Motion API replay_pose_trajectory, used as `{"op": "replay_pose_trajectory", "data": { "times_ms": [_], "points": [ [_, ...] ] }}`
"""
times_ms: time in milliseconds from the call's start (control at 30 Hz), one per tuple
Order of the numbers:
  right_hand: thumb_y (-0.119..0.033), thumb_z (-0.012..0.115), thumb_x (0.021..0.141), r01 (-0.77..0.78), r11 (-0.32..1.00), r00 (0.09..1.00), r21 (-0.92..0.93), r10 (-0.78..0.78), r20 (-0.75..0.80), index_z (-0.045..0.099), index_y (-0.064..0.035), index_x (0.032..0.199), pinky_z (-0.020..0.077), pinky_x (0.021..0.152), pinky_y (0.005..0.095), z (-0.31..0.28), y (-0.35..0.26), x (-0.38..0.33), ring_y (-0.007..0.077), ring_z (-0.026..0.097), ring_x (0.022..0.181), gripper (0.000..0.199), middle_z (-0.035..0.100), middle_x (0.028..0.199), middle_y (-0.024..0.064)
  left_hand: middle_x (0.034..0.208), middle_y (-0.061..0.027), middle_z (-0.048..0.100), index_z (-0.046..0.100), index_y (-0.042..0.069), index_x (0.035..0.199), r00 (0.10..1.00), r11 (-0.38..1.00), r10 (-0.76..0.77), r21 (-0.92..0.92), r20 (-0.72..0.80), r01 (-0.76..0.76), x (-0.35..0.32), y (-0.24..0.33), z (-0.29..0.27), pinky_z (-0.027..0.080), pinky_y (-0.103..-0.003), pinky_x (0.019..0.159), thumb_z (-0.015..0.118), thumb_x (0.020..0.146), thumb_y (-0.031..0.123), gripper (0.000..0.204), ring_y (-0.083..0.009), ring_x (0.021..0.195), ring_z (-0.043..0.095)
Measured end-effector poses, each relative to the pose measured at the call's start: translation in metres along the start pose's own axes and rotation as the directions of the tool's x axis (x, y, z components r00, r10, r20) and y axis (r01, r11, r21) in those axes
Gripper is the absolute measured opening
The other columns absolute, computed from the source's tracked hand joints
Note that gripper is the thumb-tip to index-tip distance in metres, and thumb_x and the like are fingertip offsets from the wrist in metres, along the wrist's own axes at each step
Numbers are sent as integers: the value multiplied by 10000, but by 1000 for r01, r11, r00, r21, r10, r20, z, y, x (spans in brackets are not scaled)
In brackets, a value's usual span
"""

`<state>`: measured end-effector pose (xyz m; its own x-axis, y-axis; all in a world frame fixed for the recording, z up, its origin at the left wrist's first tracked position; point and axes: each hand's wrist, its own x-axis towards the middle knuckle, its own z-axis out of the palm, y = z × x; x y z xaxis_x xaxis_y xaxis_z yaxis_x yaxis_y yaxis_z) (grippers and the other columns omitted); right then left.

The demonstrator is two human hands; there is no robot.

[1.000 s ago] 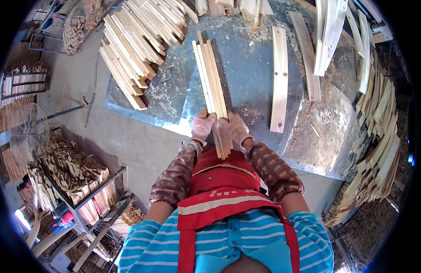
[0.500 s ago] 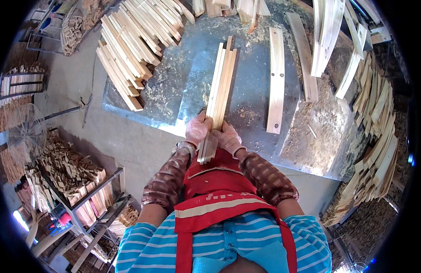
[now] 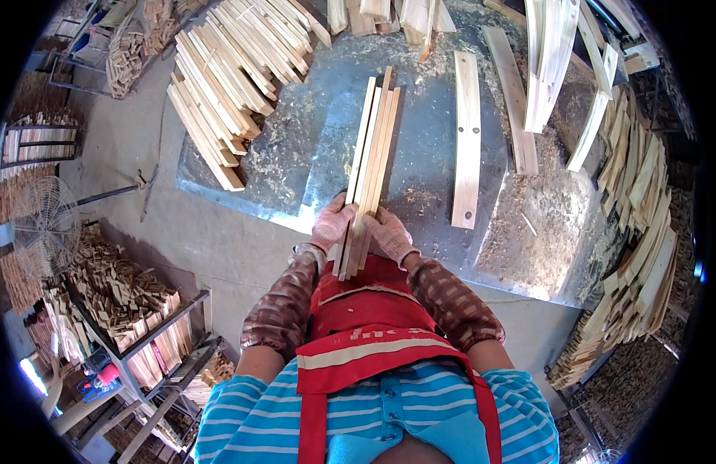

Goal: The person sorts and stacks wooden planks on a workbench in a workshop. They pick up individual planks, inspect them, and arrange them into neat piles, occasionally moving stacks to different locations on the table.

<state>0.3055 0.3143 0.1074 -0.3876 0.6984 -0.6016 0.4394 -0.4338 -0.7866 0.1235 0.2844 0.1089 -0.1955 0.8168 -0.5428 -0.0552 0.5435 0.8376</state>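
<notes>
Scuffed tabletop (image 3: 427,116) ahead, left hand (image 3: 332,223) and right hand (image 3: 389,234) partly hide the wooden strips (image 3: 377,151) they grip.

Cool, fairly bright light fills the middle of the frame, glaring white along the near edge of the metal tabletop (image 3: 429,100), left of centre, and again toward its lower right corner. The bundle of sticks (image 3: 377,155) looks sharp, with a soft dark shadow on its right. Fisheye distortion bows the knotted board (image 3: 467,158), and the corners fall to black. Bluish flare shows at the lower left and right rims. The wire fan (image 3: 44,224) is hazy; the dim lower-right stacked wood (image 3: 636,394) is perhaps out of focus.
</notes>
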Motion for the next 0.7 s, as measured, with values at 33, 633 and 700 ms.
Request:
{"op": "replay_pose_trajectory", "data": {
  "times_ms": [33, 633, 700],
  "points": [
    [-445, 595, 955, 16, 997, 1000, 75, -17, 9, 612, -74, 1302, 476, 993, 405, 1, 4, 1, 351, 638, 1140, 508, 688, 1161, 230, 1134, -44, 695, 580, 6, 1375, 1000, 997, -14, -73, -16, 13, 1, -4, -2, 505, -270, 878, 631, 985, 195, 436, -116, 1000, 612],
    [-476, 542, 1004, -190, 968, 981, 164, 194, -11, 710, -25, 1119, 464, 632, 268, -15, -14, -4, 91, 553, 685, 495, 639, 801, -14, 1048, -54, 686, 606, -71, 1314, 956, 957, -51, -287, -289, -35, -31, 31, -82, 537, -289, 810, 695, 957, 298, 521, -144, 882, 635],
    [-456, 568, 1006, -167, 935, 984, 314, 180, -13, 718, -56, 1054, 442, 593, 252, -15, -1, -1, 67, 539, 671, 430, 627, 791, -35, 1014, -33, 689, 628, -64, 1285, 927, 954, -12, -282, -374, -101, -49, 49, -122, 526, -268, 769, 671, 976, 289, 471, -124, 856, 622]
  ]
}}
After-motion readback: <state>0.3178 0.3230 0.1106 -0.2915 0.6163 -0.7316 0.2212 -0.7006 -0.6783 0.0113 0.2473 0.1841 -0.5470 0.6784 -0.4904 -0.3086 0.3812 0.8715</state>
